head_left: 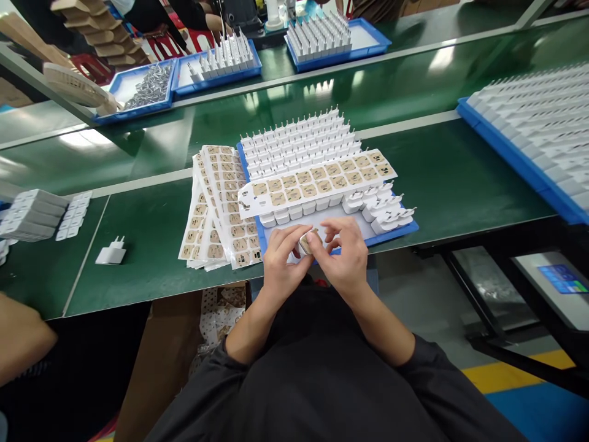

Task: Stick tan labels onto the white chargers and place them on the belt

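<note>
Both hands meet at the table's near edge over a blue tray [409, 228]. My left hand [281, 261] and my right hand [343, 255] pinch one small white plug adapter [307, 241] between the fingertips, with a tan label on its face. The tray holds several rows of white plug adapters [299, 144], prongs up at the back, some lying on their sides at the right. A sheet of tan labels [317, 181] lies across the tray's middle. A fanned stack of label sheets [216, 202] rests just left of the tray.
A lone white adapter [111, 253] lies on the green belt at left, near a white stack [32, 215]. Blue trays of adapters [322, 37] and metal prongs [147, 86] sit at the back; another full tray [534, 129] stands right. Another person's arm [21, 337] shows lower left.
</note>
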Demonstrator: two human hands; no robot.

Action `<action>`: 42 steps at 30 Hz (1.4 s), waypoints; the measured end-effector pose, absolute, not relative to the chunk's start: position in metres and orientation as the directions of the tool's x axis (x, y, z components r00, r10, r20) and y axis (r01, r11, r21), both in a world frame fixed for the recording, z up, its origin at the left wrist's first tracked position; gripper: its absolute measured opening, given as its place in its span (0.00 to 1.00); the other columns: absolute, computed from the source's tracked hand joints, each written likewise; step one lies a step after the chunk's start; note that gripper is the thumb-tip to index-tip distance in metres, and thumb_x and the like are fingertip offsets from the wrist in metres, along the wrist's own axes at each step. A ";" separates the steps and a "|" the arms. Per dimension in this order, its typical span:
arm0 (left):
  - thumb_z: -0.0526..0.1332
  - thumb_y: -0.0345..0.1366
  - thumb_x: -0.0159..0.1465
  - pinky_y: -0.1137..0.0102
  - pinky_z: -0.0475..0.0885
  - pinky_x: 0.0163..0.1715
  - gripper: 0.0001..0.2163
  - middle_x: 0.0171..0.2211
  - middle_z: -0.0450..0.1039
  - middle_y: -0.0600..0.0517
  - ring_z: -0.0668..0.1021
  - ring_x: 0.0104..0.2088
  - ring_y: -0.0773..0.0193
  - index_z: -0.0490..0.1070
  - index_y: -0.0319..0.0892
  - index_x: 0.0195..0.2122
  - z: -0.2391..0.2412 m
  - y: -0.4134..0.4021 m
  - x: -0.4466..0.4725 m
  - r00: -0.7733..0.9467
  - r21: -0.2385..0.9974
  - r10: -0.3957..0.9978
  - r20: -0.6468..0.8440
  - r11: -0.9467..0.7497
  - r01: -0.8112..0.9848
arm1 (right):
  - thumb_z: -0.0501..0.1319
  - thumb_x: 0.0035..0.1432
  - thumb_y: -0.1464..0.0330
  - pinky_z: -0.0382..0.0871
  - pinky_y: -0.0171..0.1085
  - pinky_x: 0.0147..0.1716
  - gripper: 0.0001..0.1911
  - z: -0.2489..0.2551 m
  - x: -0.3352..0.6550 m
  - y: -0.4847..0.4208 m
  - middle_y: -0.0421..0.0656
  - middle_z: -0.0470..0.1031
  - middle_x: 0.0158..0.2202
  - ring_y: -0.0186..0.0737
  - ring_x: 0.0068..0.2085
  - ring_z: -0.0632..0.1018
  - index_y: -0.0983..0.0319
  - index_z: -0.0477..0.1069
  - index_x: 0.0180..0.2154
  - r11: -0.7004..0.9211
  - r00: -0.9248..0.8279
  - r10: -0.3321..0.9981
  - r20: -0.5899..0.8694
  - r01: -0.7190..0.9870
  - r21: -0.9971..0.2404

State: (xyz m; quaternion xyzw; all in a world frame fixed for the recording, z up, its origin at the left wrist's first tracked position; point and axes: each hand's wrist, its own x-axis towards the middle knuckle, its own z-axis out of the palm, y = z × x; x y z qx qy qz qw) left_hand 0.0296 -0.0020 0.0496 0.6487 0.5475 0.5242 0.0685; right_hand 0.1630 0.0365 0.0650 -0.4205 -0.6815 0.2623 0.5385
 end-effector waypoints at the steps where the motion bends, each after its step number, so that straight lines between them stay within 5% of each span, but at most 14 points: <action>1: 0.66 0.31 0.65 0.74 0.75 0.30 0.16 0.47 0.80 0.47 0.77 0.38 0.65 0.76 0.46 0.54 0.049 -0.002 0.030 -0.165 0.672 0.776 0.608 -0.393 0.628 | 0.67 0.61 0.64 0.70 0.33 0.22 0.11 0.064 0.163 0.037 0.41 0.70 0.36 0.36 0.32 0.72 0.57 0.72 0.45 0.479 -0.067 0.874 0.480 0.271 -0.835; 6: 0.68 0.33 0.65 0.73 0.77 0.34 0.18 0.50 0.79 0.47 0.79 0.47 0.60 0.75 0.48 0.56 0.045 -0.001 0.031 -0.231 0.737 0.775 0.589 -0.397 0.548 | 0.65 0.63 0.57 0.74 0.31 0.24 0.15 0.055 0.161 0.036 0.43 0.68 0.40 0.39 0.39 0.74 0.57 0.71 0.47 0.175 -0.282 0.939 0.197 -0.103 -0.979; 9: 0.68 0.32 0.64 0.68 0.79 0.42 0.20 0.51 0.78 0.47 0.80 0.49 0.58 0.74 0.49 0.57 0.041 0.000 0.031 -0.243 0.736 0.762 0.601 -0.408 0.540 | 0.74 0.53 0.60 0.73 0.30 0.23 0.23 0.051 0.157 0.033 0.42 0.67 0.42 0.40 0.42 0.73 0.54 0.71 0.49 0.064 -0.312 0.939 0.145 -0.255 -0.965; 13: 0.68 0.32 0.64 0.65 0.78 0.46 0.18 0.49 0.79 0.47 0.81 0.48 0.58 0.75 0.49 0.56 0.041 0.002 0.032 -0.263 0.694 0.695 0.670 -0.460 0.554 | 0.71 0.56 0.61 0.70 0.30 0.20 0.14 0.050 0.154 0.034 0.39 0.65 0.36 0.36 0.34 0.71 0.54 0.74 0.43 -0.019 -0.338 0.929 0.153 -0.455 -0.890; 17: 0.69 0.32 0.64 0.63 0.78 0.47 0.18 0.48 0.80 0.47 0.81 0.48 0.58 0.74 0.49 0.56 0.044 0.004 0.034 -0.242 0.604 0.622 0.745 -0.476 0.639 | 0.68 0.60 0.58 0.73 0.34 0.27 0.11 0.051 0.151 0.034 0.40 0.68 0.37 0.36 0.34 0.72 0.55 0.76 0.43 0.039 -0.273 0.947 0.171 -0.430 -0.902; 21: 0.65 0.32 0.68 0.65 0.78 0.44 0.16 0.47 0.81 0.48 0.82 0.46 0.60 0.74 0.48 0.56 0.042 0.006 0.037 -0.189 0.481 0.520 0.833 -0.511 0.712 | 0.73 0.52 0.64 0.70 0.34 0.35 0.15 0.056 0.145 0.030 0.38 0.67 0.39 0.35 0.37 0.70 0.55 0.73 0.40 0.153 -0.163 0.960 0.229 -0.383 -0.911; 26: 0.69 0.29 0.64 0.65 0.77 0.43 0.19 0.47 0.81 0.47 0.82 0.44 0.61 0.74 0.48 0.56 0.039 0.007 0.040 -0.218 0.451 0.450 0.866 -0.517 0.728 | 0.67 0.57 0.67 0.67 0.36 0.40 0.03 0.064 0.140 0.027 0.38 0.66 0.36 0.36 0.38 0.69 0.57 0.74 0.35 0.071 -0.163 0.972 0.169 -0.484 -0.872; 36: 0.67 0.31 0.66 0.66 0.77 0.39 0.13 0.44 0.82 0.46 0.82 0.40 0.61 0.76 0.46 0.52 0.042 0.007 0.042 -0.159 0.338 0.352 0.922 -0.533 0.776 | 0.65 0.53 0.70 0.64 0.38 0.41 0.04 0.066 0.140 0.022 0.37 0.65 0.34 0.37 0.38 0.69 0.56 0.74 0.33 0.025 -0.165 0.978 0.131 -0.525 -0.850; 42: 0.69 0.31 0.64 0.65 0.78 0.41 0.16 0.45 0.82 0.47 0.82 0.41 0.60 0.75 0.47 0.53 0.038 0.004 0.038 -0.200 0.391 0.387 0.900 -0.514 0.764 | 0.62 0.55 0.71 0.66 0.39 0.40 0.05 0.063 0.144 0.023 0.39 0.67 0.34 0.39 0.38 0.70 0.57 0.76 0.34 0.044 -0.207 0.963 0.172 -0.512 -0.858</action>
